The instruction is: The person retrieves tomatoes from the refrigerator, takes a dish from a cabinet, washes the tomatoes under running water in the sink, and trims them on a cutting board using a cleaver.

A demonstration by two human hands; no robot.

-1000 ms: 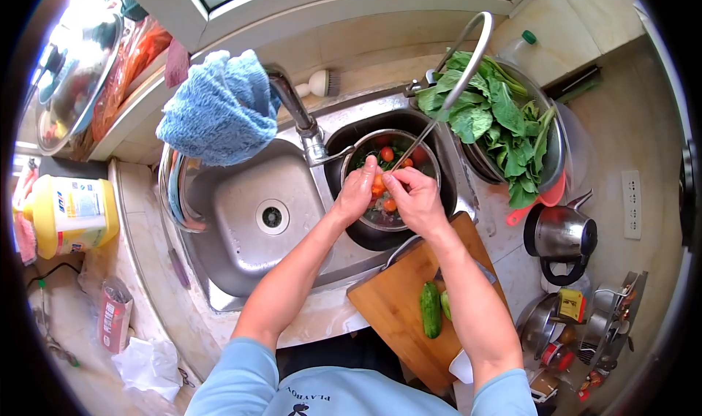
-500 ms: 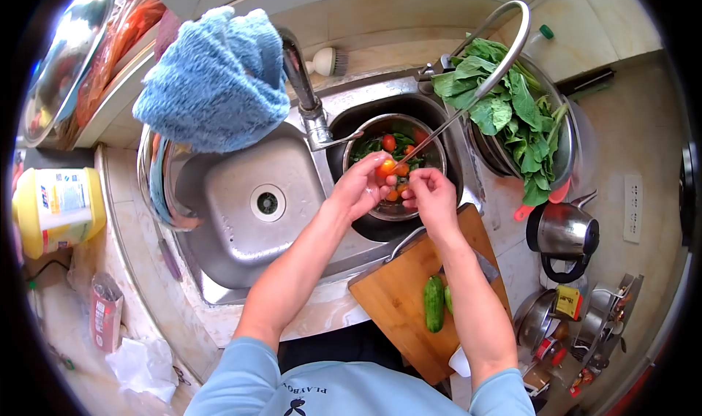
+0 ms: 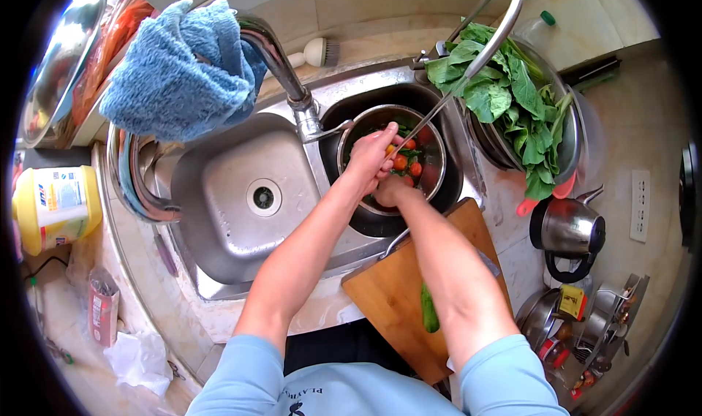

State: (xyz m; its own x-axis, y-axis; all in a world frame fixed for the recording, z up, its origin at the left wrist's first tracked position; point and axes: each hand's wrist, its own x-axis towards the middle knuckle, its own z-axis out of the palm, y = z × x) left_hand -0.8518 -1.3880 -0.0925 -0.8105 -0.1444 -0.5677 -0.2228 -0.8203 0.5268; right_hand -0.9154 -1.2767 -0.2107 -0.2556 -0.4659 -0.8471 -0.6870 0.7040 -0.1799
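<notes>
In the black-lined right basin, a steel bowl holds several cherry tomatoes and green leafy pieces. A thin stream of water from the curved spout falls toward the bowl. My left hand is over the bowl's left side with its fingers curled around a cherry tomato, of which only a bit of orange shows. Just below it, my right hand reaches into the front of the bowl, near the tomatoes. Its fingers are mostly hidden behind the hand and the left fingers.
A wooden cutting board with a cucumber lies under my right forearm. Leafy greens fill a metal bowl at right, near a kettle. A blue towel hangs over the left basin, beside the faucet.
My right hand has gone down and left into the bowl. My left hand has turned and closed its fingers over the cherry tomato. The view has shifted slightly.
</notes>
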